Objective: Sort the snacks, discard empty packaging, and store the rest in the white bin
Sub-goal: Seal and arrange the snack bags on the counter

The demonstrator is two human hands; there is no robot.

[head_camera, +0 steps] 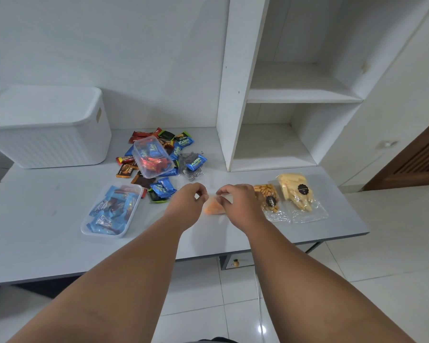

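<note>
Head view: left hand (188, 197) and right hand (236, 199) both pinch the orange snack bag (212, 209) on the worktop (47, 243), between wrapper pile (159, 154) and peanut bag (268, 197), white bin (47, 127) well apart at back left.

A plain white wall (109, 45) runs behind a pale grey table (47, 243). At the table's back right stands a white shelf unit (233, 95) with open compartments stacked one above the other. Just right of it is a white cupboard door (406, 82) with a small round knob (387, 144). A brown slatted wooden door (419, 164) shows at the far right edge. The floor (394, 231) is glossy white tile, with one bright glare spot (261, 329). Under the table sits what looks like a small drawer (229, 262), and a white cable (259, 305) trails over the tiles.
</note>
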